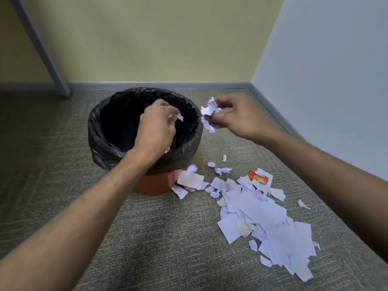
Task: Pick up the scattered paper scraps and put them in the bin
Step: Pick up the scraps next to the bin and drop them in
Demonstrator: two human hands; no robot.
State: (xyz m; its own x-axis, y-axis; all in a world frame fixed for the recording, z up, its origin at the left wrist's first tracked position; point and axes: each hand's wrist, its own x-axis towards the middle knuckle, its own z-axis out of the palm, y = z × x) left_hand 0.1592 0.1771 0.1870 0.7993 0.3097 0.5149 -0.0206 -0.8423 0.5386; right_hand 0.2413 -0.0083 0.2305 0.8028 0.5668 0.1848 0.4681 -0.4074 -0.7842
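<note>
Forearms: two bare arms fill the near foreground, reaching away over the speckled grey-green carpet (147, 238).
Left hand: the left hand (156, 124) hangs over the mouth of the bin, fingers curled down and pinching a small white paper sliver (176, 117).
Bin: a round orange plastic bin (155, 183) lined with a crinkled black plastic bag (100, 131) stands on the carpet near the wall; its opening is wide and faces straight up.
Right hand: the right hand (235, 116) is just beside the bin's right rim, fingers and thumb bunched round a crumpled wad of white paper scraps (210, 114).
Fallen piece: one small crumpled white scrap (191, 169) shows blurred by the bin's side, probably dropping.
Loose heap: a spread of torn white paper pieces (262, 215) with an orange wrapper fragment (258, 177) lies on the carpet, right of the bin.
Handling: likely featherlight, limp, easily fluttering; best gathered by bunching several together rather than single edges.
Room: open carpet all round; grey skirting board (270, 110) and pale right-hand wall (327, 80) bound the far right.
</note>
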